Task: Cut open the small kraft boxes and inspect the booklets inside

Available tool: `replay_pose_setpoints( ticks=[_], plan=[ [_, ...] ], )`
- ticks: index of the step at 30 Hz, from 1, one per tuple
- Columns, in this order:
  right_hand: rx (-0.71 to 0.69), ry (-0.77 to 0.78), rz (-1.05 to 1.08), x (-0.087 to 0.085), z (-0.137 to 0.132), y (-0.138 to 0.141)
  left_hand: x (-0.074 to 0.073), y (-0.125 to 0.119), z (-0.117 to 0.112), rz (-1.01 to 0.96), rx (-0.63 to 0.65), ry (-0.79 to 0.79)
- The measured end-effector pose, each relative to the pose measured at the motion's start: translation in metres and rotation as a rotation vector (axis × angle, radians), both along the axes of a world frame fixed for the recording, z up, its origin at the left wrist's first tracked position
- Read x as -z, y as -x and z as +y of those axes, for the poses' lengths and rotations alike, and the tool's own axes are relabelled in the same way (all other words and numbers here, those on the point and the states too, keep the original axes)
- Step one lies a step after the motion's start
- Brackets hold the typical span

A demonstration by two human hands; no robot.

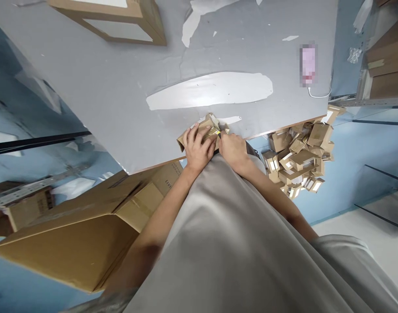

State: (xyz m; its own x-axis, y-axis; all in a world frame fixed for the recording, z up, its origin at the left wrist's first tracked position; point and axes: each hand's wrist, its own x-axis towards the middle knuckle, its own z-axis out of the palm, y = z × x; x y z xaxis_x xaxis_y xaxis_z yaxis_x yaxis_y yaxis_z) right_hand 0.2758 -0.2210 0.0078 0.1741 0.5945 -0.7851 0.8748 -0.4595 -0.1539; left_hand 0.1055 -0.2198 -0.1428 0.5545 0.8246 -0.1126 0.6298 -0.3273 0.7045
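Observation:
A small brown cardboard box (203, 126) lies at the table's near edge, close to my body, with shiny tape and torn-looking flaps at its right end. My left hand (199, 145) is on top of it, fingers spread and gripping it against the table. At that right end, my right hand (233, 148) is closed in a fist beside the box. A small yellow and black bit shows at its fingertips, but what it belongs to is hidden.
The grey table (104, 87) has worn white patches. A larger carton (120, 26) stands at the far left, and a phone (308, 63) on a cable lies right. Several small boxes (299, 156) are heaped on the floor right. A big open carton (71, 239) stands below left.

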Motion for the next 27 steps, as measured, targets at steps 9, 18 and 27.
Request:
replay_pose_setpoints(
  ticks=[9, 18, 27],
  plan=[
    [0.025, 0.027, -0.004, 0.025, 0.008, -0.016, 0.004, 0.003, -0.001, 0.003, -0.02, -0.069],
    [0.148, -0.199, -0.209, 0.049, -0.005, -0.083, -0.011, 0.001, 0.007, 0.029, -0.077, -0.024],
    [0.152, -0.222, -0.348, 0.182, 0.01, -0.183, -0.04, 0.022, -0.007, 0.126, -0.404, -0.113]
  ],
)
